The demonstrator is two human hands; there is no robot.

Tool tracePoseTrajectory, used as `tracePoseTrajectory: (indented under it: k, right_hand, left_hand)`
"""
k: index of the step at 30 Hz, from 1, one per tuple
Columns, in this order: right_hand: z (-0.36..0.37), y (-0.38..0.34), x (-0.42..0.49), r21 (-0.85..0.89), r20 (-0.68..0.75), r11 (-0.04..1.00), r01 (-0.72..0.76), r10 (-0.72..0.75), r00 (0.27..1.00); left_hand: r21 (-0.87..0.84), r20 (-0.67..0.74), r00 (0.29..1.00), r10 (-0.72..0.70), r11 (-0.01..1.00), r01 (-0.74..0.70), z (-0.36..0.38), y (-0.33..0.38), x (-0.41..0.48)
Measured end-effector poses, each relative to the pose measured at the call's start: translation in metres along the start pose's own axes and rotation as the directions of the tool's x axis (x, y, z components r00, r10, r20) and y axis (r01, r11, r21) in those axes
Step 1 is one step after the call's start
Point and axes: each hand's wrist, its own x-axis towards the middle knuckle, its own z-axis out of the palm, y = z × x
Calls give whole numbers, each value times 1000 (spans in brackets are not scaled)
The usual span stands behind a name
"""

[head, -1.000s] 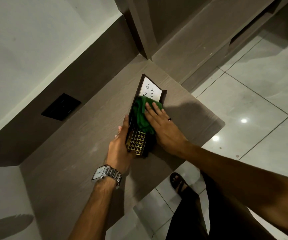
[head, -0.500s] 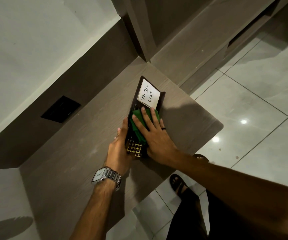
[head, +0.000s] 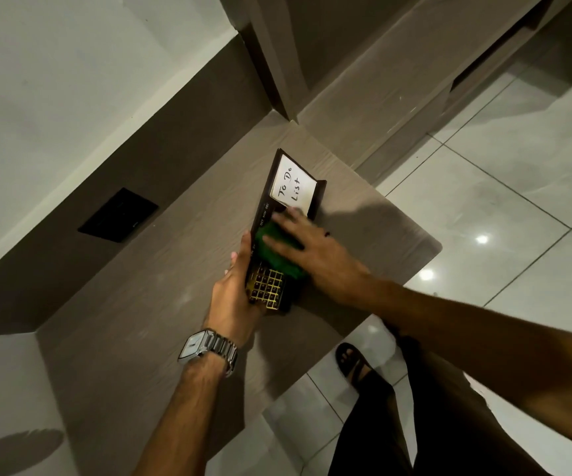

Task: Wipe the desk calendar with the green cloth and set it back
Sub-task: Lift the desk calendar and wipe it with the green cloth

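The dark desk calendar (head: 268,290) lies flat on the grey wooden desk (head: 161,304), with a gold date grid at its near end and a white "To Do List" note (head: 292,187) at its far end. My left hand (head: 234,293), wearing a metal watch, grips the calendar's left edge near the grid. My right hand (head: 315,252) presses the green cloth (head: 274,249) flat on the calendar's middle, fingers spread and slightly blurred. Most of the cloth is hidden under that hand.
A black wall socket (head: 118,214) sits on the dark panel behind the desk. The desk's rounded right corner (head: 432,247) ends over a glossy tiled floor (head: 500,201). My sandalled foot (head: 353,362) stands on the tiles below the desk edge. A cabinet (head: 363,80) rises beyond.
My right hand slid the green cloth from just below the note toward the gold grid, then back up the middle. The note became fully uncovered. My left hand kept its grip.
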Motion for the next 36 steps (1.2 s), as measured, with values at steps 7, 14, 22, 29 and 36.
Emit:
tracePoseTrajectory:
  k: [7,14,22,29,36]
  right_hand:
    - [-15,-2,20,5,-97,996,-88,88,991]
    - [-10,-17,17,-102,-115,994,48,-59,992]
    - [-66,41,79,-121,-327,941,-317,264,908]
    - [-36,31,37,-248,-71,969,2,-21,997]
    - [-20,24,39,-75,-187,984,-164,148,971]
  left_hand:
    - [14,2,1000,27,1000,-27,-2,5,-1]
    - [-15,14,1000,-18,1000,18,0,0,1]
    - [-31,41,998,-55,998,57,-1,-2,1]
    - [-24,19,998,-64,998,65,1,-2,1]
    - [-20,15,997,-74,997,74,-2,1,12]
